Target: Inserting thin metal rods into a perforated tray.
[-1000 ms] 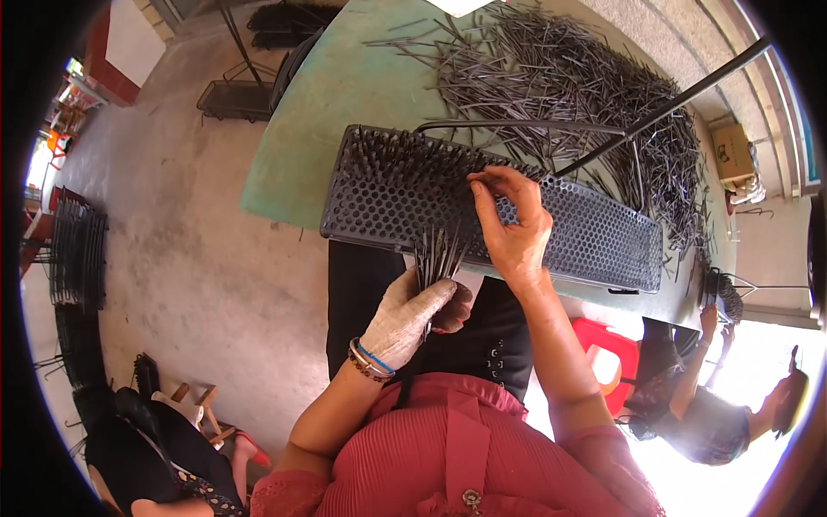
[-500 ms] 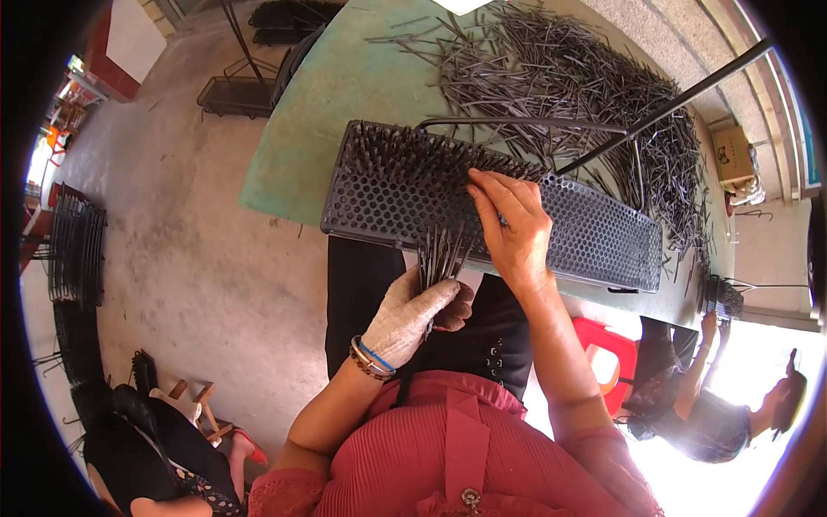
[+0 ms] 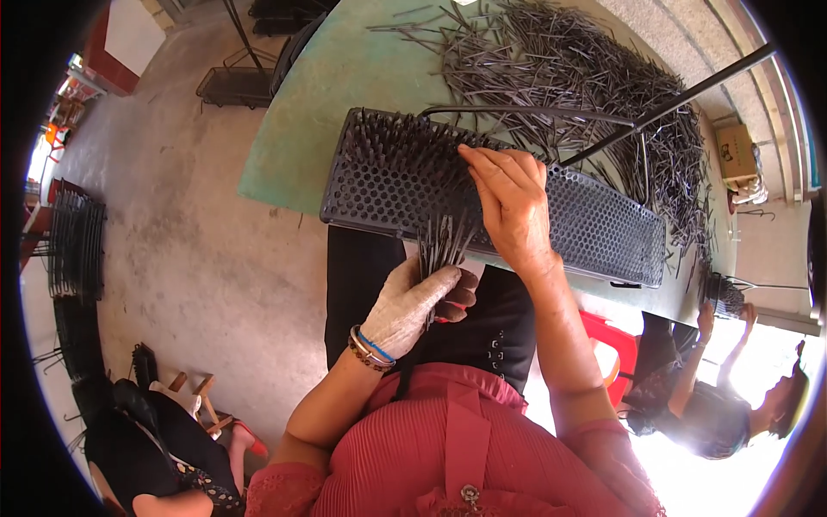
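Observation:
My left hand (image 3: 413, 302), in a pale, soiled work glove, is closed round a bundle of thin dark strips (image 3: 442, 244) whose tips point up and away from me. Just beyond lies a long black perforated tray (image 3: 594, 226), tilted on the table's near edge. Dark strips stand upright in its holes along the far left part (image 3: 388, 142), while the holes at right and along the near side show bare. Over the tray's middle, my bare right hand (image 3: 515, 202) has its fingers pinched together at the row of standing strips; whatever is between the fingertips is hidden.
A big heap of loose dark strips (image 3: 568, 86) covers the far part of the green table (image 3: 301, 129). A black metal rod frame (image 3: 680, 103) rises from behind the tray. Another person (image 3: 698, 405) works at right; someone else sits at lower left (image 3: 164, 448). Black racks (image 3: 77, 246) are stacked at left.
My right hand has shifted slightly away from me and left along the standing strips. The tray's left end has tipped up a little. My left hand keeps its bundle, nearly still.

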A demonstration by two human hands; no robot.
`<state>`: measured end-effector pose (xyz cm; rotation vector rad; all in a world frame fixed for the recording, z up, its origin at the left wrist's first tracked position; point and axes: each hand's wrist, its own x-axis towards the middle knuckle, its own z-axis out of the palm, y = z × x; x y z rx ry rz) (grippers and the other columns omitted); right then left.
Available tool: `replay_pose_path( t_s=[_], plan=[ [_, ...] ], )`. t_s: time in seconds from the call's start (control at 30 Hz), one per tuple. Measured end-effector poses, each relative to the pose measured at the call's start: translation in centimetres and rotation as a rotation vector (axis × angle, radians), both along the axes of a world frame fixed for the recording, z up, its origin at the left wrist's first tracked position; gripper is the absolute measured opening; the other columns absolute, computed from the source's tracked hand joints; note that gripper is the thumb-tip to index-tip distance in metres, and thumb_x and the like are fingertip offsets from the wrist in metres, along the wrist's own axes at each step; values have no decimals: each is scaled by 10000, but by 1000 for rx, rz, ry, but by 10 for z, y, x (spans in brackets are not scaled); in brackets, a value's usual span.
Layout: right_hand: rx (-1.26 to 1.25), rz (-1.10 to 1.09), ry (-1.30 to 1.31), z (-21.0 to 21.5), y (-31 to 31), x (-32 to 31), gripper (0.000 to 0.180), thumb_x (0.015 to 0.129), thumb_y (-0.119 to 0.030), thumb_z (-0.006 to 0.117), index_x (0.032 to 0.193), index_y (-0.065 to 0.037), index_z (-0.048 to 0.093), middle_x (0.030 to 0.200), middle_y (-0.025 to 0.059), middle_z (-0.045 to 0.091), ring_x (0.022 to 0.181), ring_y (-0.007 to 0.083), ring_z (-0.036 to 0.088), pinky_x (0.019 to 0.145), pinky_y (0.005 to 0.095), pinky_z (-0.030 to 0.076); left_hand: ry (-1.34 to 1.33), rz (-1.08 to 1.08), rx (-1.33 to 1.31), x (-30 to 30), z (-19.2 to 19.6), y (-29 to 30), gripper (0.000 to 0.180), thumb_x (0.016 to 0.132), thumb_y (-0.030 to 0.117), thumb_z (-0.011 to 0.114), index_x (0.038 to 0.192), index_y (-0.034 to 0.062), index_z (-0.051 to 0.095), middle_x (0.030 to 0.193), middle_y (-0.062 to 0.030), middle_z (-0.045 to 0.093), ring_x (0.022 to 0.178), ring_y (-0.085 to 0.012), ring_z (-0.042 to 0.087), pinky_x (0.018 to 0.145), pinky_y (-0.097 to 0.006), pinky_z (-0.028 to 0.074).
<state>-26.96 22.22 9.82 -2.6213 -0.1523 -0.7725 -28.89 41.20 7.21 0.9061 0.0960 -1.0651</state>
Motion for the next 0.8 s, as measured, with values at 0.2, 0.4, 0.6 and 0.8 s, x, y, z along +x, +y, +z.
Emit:
replay_pose_path(
  t_s=[0.2, 0.4, 0.6, 0.8],
  plan=[
    [0, -52, -53, -6, 0, -4, 303, 870, -30, 619, 1169, -52, 669, 1110, 66, 676, 1038, 254, 580, 904, 373, 401, 17, -14, 23, 2, 2, 1, 298, 972, 180, 581, 1197, -11, 545, 993, -109, 689, 858, -166, 690, 673, -271, 566],
    [306, -90, -64, 7, 8, -19, 240, 838, -2, 674, 1077, 0, 696, 1022, 116, 694, 933, 265, 635, 833, 340, 484, -20, 15, -17, 3, 9, 4, 302, 973, 188, 580, 1194, -16, 551, 982, -105, 688, 865, -159, 683, 684, -261, 558],
    [857, -3, 508, 16, 28, -28, 279, 877, -152, 734, 1075, 38, 682, 895, 86, 708, 799, 127, 645, 721, 286, 519, -94, 30, -26, 11, 20, 13, 304, 960, 196, 601, 1172, -16, 551, 995, -105, 680, 855, -156, 669, 688, -266, 551],
    [1322, 97, 613, 10, 39, -8, 178, 882, -81, 720, 1005, 48, 700, 875, 31, 705, 808, 85, 624, 732, 249, 513, -69, 117, -36, 16, 17, 34, 275, 953, 172, 607, 1145, -18, 556, 999, -102, 675, 803, -148, 656, 677, -268, 546]
  ],
)
